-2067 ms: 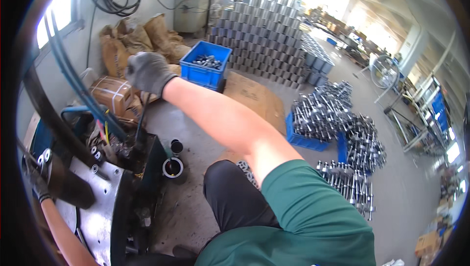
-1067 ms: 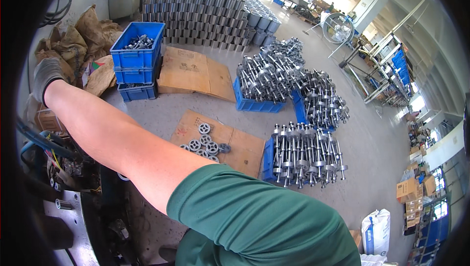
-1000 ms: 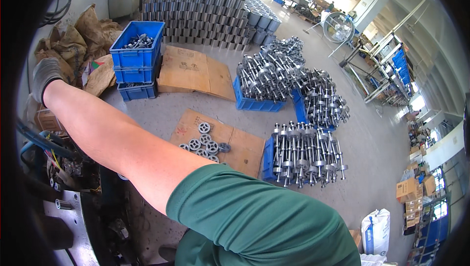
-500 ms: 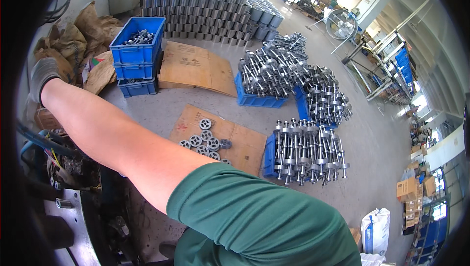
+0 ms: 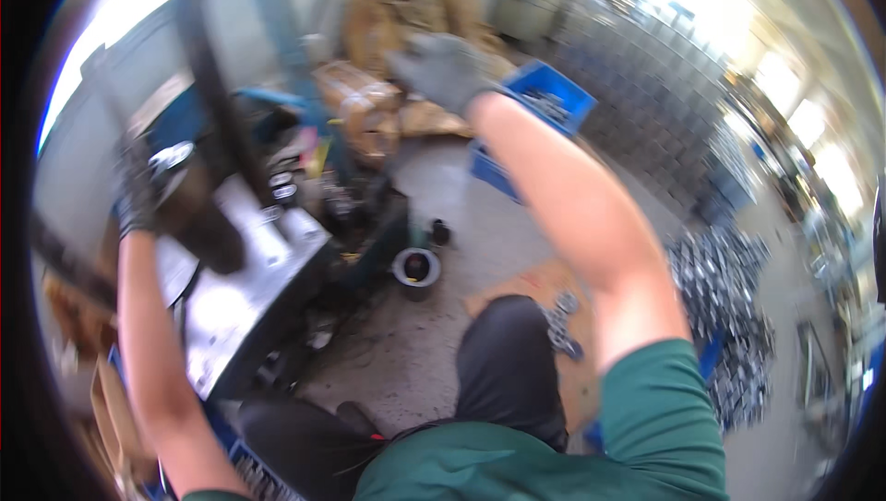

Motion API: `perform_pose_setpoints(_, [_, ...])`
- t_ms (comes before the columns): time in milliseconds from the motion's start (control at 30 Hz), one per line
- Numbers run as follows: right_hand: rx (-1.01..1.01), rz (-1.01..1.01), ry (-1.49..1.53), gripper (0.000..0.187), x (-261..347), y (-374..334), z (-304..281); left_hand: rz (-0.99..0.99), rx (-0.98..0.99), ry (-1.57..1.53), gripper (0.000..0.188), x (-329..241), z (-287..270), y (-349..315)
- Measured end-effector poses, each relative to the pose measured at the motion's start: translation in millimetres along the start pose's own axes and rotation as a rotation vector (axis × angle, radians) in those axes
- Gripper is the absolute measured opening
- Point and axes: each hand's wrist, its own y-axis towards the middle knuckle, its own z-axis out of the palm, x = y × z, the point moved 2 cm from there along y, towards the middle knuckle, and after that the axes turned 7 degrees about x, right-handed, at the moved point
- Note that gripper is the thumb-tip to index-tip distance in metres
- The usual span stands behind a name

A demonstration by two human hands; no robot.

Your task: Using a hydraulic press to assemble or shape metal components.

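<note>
My left hand [image 5: 137, 192], in a dark glove, is raised at the left beside a dark metal cylinder [image 5: 208, 220] with a shiny top, on the machine's pale metal table [image 5: 231, 316]. Blur hides its fingers and whether it grips anything. My right arm reaches forward, and my right hand [image 5: 448, 72] in a grey glove hangs above the floor near some brown sacks [image 5: 369, 26]. Its fingers look stretched out, smeared by motion, with nothing visible in them. Just right of that hand stands a blue bin [image 5: 577, 100] holding small metal parts.
A round pot [image 5: 417, 287] with a pale rim stands beside the machine. Cardboard [image 5: 484, 303] with metal wheels lies right of my knee. Farther right are piled metal shafts [image 5: 724, 289]; stacked metal cylinders [image 5: 618, 67] stand behind the bin. A dark upright bar [image 5: 208, 58] rises at the machine.
The view has swung left toward the machine, and my left arm has come into sight. My right hand has moved from above the machine's side toward the blue bin.
</note>
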Motion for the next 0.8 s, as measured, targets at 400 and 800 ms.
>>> perform_pose_setpoints(400, [0.091, -0.375, 0.266, 0.025, 157.2, -132.9, -116.9, -0.728, -0.185, -1.19, 0.04, -44.5, -55.3, 3.6])
perform_pose_setpoints(800, [-0.115, -0.275, 0.68, 0.025, 309.2, -14.1, 55.9, -0.806, -0.086, -1.15, 0.042, -48.9, -59.1, 5.7])
